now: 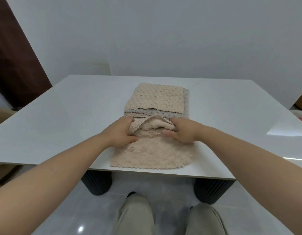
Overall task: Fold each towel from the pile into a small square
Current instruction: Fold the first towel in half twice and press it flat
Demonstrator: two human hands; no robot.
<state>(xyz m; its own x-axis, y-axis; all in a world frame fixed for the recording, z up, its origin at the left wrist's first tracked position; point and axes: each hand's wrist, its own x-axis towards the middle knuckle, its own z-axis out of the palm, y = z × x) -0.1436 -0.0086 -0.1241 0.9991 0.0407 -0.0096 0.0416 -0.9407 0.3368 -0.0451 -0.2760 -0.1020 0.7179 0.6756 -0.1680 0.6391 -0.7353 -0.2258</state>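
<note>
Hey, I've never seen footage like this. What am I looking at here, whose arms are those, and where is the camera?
There is no machine here. This single picture comes from a wide-angle camera worn on a person's head, looking forward and down, so the two bare arms reaching in from the bottom are that person's own. The left hand and the right hand both grip the far edge of a beige towel, which lies at the near edge of a white table. That edge is bunched up off the surface between the hands. Just beyond it sits the pile of towels, beige on top with grey layers showing. At the bottom you see the person's legs in light trousers.
</note>
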